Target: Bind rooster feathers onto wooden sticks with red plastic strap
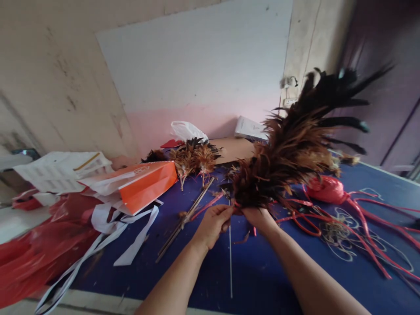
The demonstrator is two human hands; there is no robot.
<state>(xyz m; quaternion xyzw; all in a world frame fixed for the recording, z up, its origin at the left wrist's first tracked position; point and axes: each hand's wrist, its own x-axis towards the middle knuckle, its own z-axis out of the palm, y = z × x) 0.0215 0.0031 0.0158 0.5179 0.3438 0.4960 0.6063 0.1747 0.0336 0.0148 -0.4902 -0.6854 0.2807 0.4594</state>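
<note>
A big feather duster [285,148] of brown and black feathers leans up to the right, its black tips farthest out. My right hand [257,218] is closed around its lower end, fingers mostly hidden under the feathers. Close beside it, my left hand [215,225] pinches at the base of the feathers, where a small bit of red plastic string shows at the fingertips. Thin sticks [187,218] lie on the blue table [210,280] left of my left hand. Two smaller feather bunches [197,159] rest behind them.
To the right lie a roll of red plastic string [326,189] and a tangle of thin pale cord [337,232]. An orange and white bag [147,186], a red plastic bag [49,245] and white straps [141,238] cover the left. A white box [250,128] stands by the wall.
</note>
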